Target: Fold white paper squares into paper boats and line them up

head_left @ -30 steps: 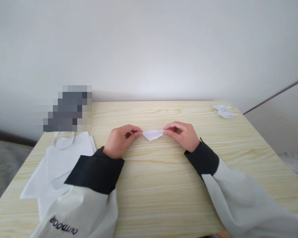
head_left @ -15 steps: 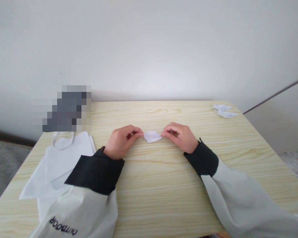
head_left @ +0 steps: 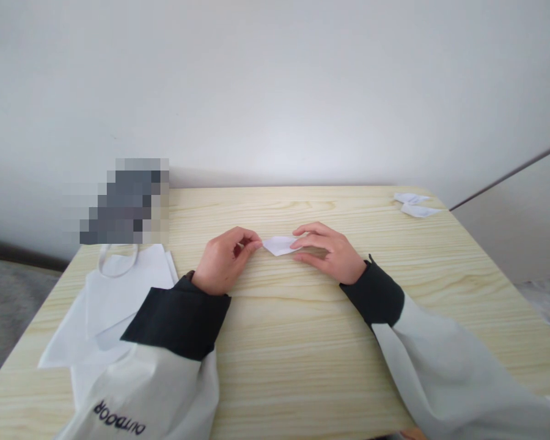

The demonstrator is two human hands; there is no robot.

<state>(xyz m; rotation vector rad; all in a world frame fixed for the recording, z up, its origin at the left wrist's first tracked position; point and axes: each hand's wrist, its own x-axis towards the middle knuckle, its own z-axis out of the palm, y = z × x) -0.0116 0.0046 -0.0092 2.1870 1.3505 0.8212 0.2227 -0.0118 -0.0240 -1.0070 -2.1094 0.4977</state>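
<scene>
A small piece of folded white paper (head_left: 278,245) is between my two hands above the middle of the wooden table (head_left: 284,342). My left hand (head_left: 229,258) pinches its left tip between thumb and forefinger. At the other end, my right hand (head_left: 329,252) has its fingers apart, forefinger and middle finger beside or over the paper's right end and the thumb below. The right tip is partly hidden behind those fingers.
White paper sheets (head_left: 114,293) lie at the left, partly under my left sleeve, with a white ring-shaped band (head_left: 118,273) on them. A pixelated dark object (head_left: 123,205) stands behind. Two folded white paper pieces (head_left: 419,211) lie at the far right corner, near the wall (head_left: 275,91).
My right hand has let its pinch on the paper's right tip go, and its fingers have spread. The left hand keeps its pinch, and the paper has risen slightly in view.
</scene>
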